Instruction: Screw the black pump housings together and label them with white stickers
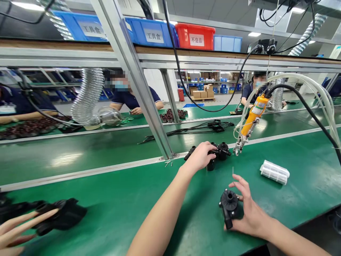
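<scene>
My left hand (203,153) reaches forward to a cluster of small black pumps (223,151) on the green bench, its thumb and fingers closed around one of them. Nearer to me, my right hand (250,211) grips another black pump (229,202) from its right side, thumb below and fingers above. That pump has a round top with a central stub, a spout toward me and shiny screws around its rim. A thin pale sliver (232,170) shows above my right fingertips; I cannot make out what it is. The yellow powered screwdriver (254,113) hangs just beyond the pumps.
At lower left another person's hand (18,227) holds a blurred black part (64,213). Loose screws (168,163) lie by the metal post (138,78). A clear-wrapped roll (274,172) rests at right. Black cables (186,129) lie on the strip behind; co-workers sit across.
</scene>
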A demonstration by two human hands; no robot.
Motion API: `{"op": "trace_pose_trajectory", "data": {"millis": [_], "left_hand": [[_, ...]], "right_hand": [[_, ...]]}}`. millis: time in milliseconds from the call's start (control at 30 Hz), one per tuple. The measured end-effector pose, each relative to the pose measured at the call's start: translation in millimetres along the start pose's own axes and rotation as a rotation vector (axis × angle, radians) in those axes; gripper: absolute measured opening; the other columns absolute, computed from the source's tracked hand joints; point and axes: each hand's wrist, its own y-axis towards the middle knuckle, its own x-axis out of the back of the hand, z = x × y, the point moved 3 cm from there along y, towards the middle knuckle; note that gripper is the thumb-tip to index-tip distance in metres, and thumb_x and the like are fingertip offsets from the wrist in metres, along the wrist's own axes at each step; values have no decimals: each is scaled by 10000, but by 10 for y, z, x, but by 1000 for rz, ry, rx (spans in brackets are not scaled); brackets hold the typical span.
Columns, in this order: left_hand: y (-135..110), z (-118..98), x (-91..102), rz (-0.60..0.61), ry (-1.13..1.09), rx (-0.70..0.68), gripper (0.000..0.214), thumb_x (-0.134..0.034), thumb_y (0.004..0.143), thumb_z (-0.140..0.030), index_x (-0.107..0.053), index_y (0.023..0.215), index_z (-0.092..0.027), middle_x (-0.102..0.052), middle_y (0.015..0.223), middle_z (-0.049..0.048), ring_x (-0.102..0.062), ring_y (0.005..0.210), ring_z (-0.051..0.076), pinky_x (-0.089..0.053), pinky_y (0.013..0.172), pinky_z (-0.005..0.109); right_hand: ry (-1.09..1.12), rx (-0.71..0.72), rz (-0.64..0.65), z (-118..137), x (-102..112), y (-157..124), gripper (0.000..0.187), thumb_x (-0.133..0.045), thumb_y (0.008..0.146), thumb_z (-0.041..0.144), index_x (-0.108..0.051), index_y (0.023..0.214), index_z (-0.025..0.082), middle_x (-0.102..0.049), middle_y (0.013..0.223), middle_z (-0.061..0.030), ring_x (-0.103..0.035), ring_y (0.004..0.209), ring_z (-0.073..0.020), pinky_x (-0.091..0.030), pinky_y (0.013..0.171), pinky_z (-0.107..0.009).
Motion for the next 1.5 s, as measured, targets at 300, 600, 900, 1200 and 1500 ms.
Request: {"op": "trace_pose_trajectory", "data": {"millis": [300,600,900,1200,1500], "left_hand": [[1,-76,-129,120,-6,35,172,-725,867,-311,-791,778,-179,-759,824,102,-689,818,263,-478,757,316],[175,-107,-457,136,-123,162,331,-612,927,-420,-739,758,-165,-723,698,70,-631,645,209,-407,596,287],[176,98,-492,163,-213,187,339,-605,904,-448,-747,815,-154,-746,751,68,-648,689,212,-413,614,286],[151,108,-476,159,-244,176,354,-601,900,-460,-760,848,-148,-758,761,69,-649,688,211,-433,616,284],[151,114,-467,174,-255,154,337,-595,899,-448,-740,846,-148,-752,770,67,-639,695,207,-418,614,281]], "right_hand": [[207,-348,-240,-63,423,448,507,-626,1003,416,-388,1423,261,-641,988,-55,-601,844,-190,-512,738,-329],[453,-473,-141,-451,281,770,692,-773,866,505,-393,1373,227,-625,862,16,-549,696,-133,-399,645,-261],[515,-489,-219,-523,118,868,802,-831,794,528,-370,1375,223,-658,842,16,-592,713,-143,-417,653,-254],[466,-470,-242,-578,49,890,759,-806,824,493,-368,1379,215,-681,847,7,-623,721,-149,-482,694,-283],[219,-434,-284,-590,73,867,752,-780,836,395,-365,1442,231,-690,867,15,-543,633,-121,-466,651,-273]]}}
